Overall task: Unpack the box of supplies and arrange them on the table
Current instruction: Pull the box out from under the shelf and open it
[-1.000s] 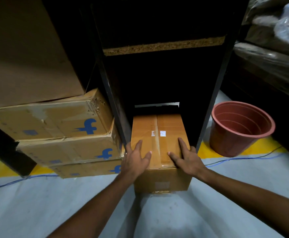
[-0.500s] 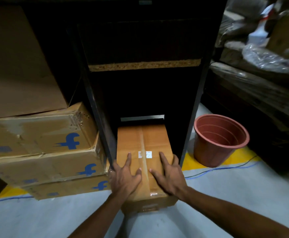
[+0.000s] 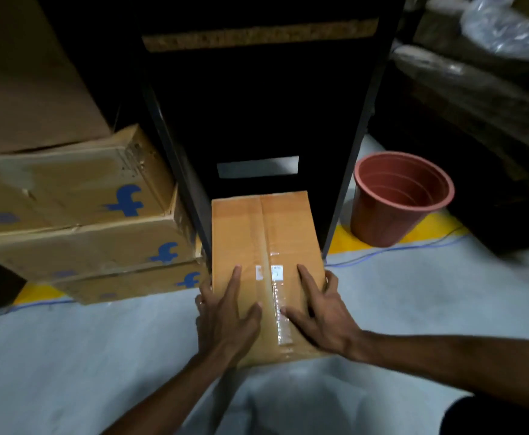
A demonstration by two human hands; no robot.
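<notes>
Beneath a dark shelf [image 3: 257,105], on pale floor [image 3: 68,356], a taped brown box [image 3: 266,233] lies under left hand [image 3: 225,321] and right hand [image 3: 323,315], fingers [image 3: 235,281] flat, gripping nothing.

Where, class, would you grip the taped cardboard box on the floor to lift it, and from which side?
Probably the two long side walls of the taped cardboard box, low down, one hand each side. It is long, narrow and sealed, so the flat top, where the left hand and right hand press, offers no hold.
</notes>
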